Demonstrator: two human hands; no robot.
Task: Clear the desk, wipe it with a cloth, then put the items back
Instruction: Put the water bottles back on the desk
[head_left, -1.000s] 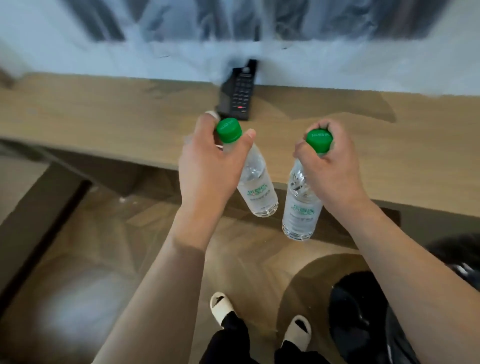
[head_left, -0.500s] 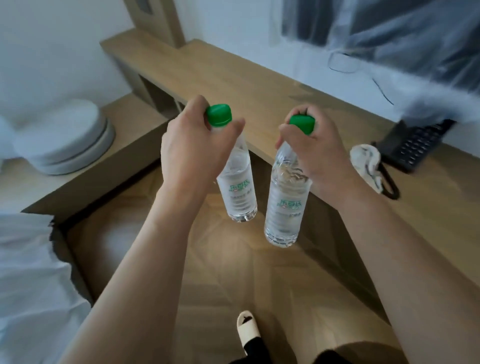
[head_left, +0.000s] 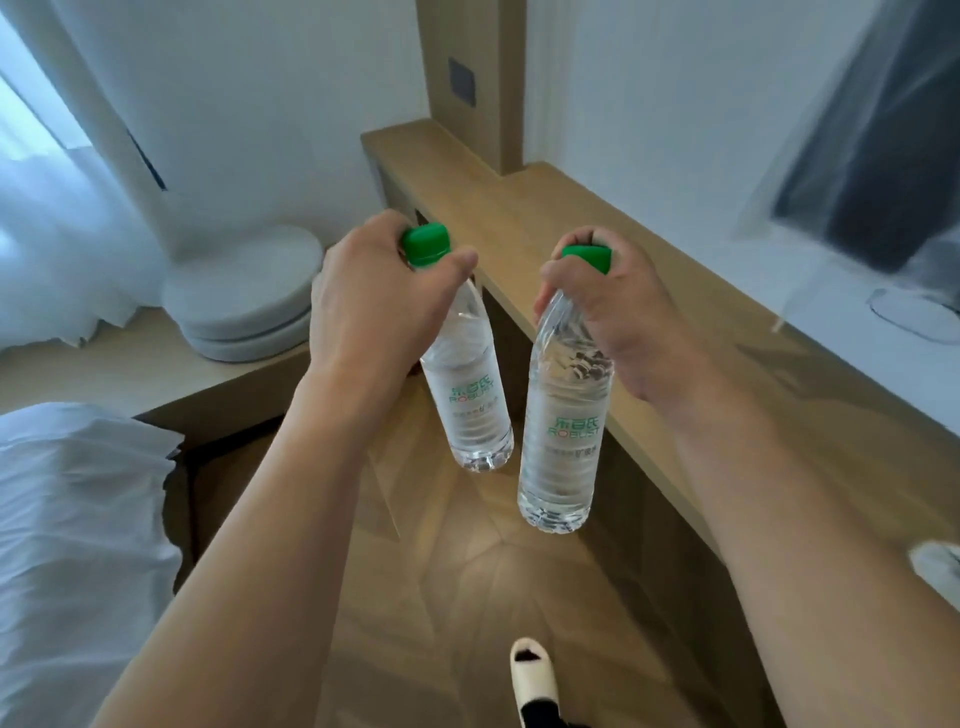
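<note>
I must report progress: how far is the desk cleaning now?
Early, clearing stage. Left hand grips one water bottle, right hand grips the other bottle, both lifted off the desk. Visible desk section looks mostly cleared. No cloth visible; wiping and putting back remain.

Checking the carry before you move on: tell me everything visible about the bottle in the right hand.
The right-hand water bottle is clear ribbed plastic with a green screw cap on and green label print. It looks full. It hangs near upright over the wood floor, beside the desk edge, gripped at the neck by the right hand; nothing else touches it.
</note>
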